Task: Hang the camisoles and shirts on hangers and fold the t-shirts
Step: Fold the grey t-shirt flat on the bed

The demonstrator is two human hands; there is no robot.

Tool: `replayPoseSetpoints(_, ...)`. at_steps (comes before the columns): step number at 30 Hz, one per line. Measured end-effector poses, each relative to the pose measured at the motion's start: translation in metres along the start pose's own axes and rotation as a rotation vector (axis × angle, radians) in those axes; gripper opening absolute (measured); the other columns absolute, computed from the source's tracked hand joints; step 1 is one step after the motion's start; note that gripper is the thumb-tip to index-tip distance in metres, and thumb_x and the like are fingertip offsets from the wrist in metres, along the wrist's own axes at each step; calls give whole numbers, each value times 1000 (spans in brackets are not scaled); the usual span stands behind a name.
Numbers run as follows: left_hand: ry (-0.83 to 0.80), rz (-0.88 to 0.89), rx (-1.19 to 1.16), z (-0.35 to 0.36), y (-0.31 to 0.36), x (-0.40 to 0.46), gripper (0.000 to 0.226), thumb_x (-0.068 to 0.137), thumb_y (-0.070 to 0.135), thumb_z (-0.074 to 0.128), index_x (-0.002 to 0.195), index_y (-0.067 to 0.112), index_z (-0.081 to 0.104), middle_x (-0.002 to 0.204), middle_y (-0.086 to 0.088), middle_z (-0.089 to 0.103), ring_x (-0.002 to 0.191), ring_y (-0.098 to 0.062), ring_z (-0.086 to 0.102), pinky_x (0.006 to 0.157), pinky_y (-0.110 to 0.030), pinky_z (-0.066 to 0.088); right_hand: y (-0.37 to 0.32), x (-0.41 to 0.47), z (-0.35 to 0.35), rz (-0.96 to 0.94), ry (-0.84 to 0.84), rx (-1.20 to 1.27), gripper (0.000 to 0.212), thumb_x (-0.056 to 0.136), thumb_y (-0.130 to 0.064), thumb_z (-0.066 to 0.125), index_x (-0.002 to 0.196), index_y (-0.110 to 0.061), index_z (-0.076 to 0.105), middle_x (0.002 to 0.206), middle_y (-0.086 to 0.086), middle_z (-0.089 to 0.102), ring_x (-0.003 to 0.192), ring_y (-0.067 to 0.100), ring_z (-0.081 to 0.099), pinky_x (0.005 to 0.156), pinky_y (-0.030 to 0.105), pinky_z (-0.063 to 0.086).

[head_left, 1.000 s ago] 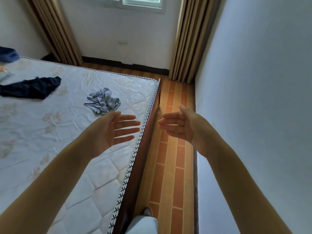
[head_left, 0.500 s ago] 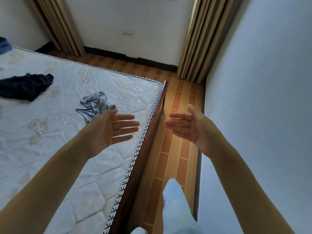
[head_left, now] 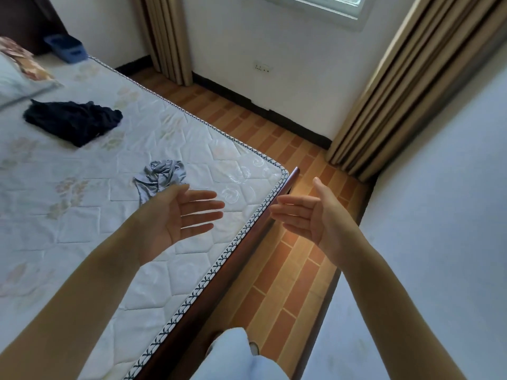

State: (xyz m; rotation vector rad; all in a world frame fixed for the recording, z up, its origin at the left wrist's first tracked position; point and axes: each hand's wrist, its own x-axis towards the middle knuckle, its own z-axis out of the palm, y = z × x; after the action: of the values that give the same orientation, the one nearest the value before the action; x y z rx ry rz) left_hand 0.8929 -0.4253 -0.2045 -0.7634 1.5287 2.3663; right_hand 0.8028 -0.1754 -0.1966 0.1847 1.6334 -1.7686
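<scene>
A crumpled grey garment [head_left: 160, 178] lies on the white quilted mattress [head_left: 115, 242], near its far corner. Further left on the mattress lies a dark navy garment [head_left: 74, 122], also bunched up. My left hand [head_left: 178, 215] hovers palm up with straight fingers just in front of the grey garment, holding nothing. My right hand [head_left: 307, 215] is held out over the floor beside the bed, palm facing left, fingers straight and empty. No hangers are in view.
A dark wooden bed frame [head_left: 233, 259] edges the mattress. A narrow strip of brown tiled floor [head_left: 288, 270] runs between bed and the white wall [head_left: 439, 215] on the right. Curtains [head_left: 389, 86] hang at the window. A blue box [head_left: 67, 48] and a pillow [head_left: 16, 75] sit far left.
The view has swung left, showing more of the bed, the pillow and the blue box. Both hands stay held out, empty. My leg has stepped forward along the floor.
</scene>
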Motion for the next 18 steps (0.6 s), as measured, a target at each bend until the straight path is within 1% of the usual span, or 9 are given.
replayPoseSetpoints(3,27,-3,10,3,10,22,48,104,34,32,122,2,62,118,-16,69,109,-31,67,100,-46,46,-16,31,-11,11,-23,-23,74,102,-57,21,114,-1,68,107,13,74,102,23,71,95,36,51)
replayPoseSetpoints(7,52,-30,14,-3,20,53,50,103,35,32,124,2,62,119,-15,69,111,-30,66,101,-46,45,-35,69,-17,30,-62,-40,73,103,-56,20,114,-1,68,107,14,74,103,24,71,93,36,51)
replayPoseSetpoints(10,74,-29,-20,-12,32,77,48,103,35,34,122,1,63,118,-16,69,110,-31,67,101,-46,46,-53,106,-13,49,-88,-76,73,103,-55,21,114,-1,68,108,14,74,102,24,71,95,36,51)
replayPoseSetpoints(14,146,0,-80,-32,57,111,47,102,34,36,119,1,64,116,-16,70,107,-29,68,90,-40,56,-86,163,5,70,-129,-121,69,104,-53,23,113,-1,68,107,15,74,103,24,71,97,36,51)
replayPoseSetpoints(18,189,16,-153,-57,80,138,47,101,33,37,122,-1,62,117,-18,69,107,-31,68,84,-37,59,-115,213,29,85,-185,-182,66,104,-50,24,116,-1,67,108,14,74,103,24,71,97,35,51)
